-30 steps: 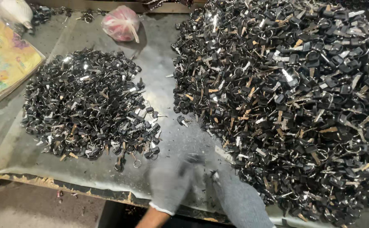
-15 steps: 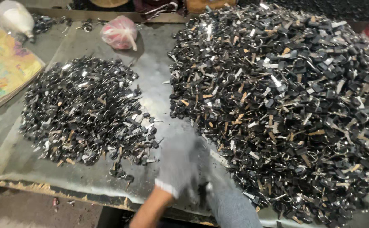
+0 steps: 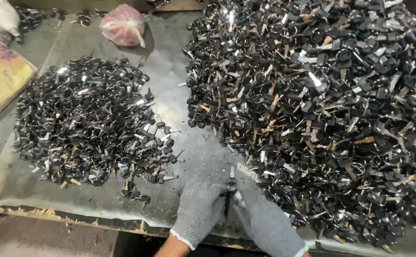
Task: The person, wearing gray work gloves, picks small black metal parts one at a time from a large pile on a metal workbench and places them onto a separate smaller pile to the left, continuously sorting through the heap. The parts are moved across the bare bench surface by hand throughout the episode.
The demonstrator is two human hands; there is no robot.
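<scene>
- Gloves cover both our hands, low at the near edge of the counter [image 3: 189, 76].
- Our left hand [image 3: 199, 212] and our right hand [image 3: 265, 223] are closed on one small black key [image 3: 230, 183], held between them with its tip pointing up.
- We see a big pile of keys [image 3: 322, 104] just right of the hands.
- We see a small pile of keys [image 3: 94, 123] to the left.
- We see a pink bag [image 3: 122, 24] at the far side.

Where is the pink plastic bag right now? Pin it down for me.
In the head view the pink plastic bag lies at the top left of the metal-topped table, just above the smaller pile of black keys.
</scene>
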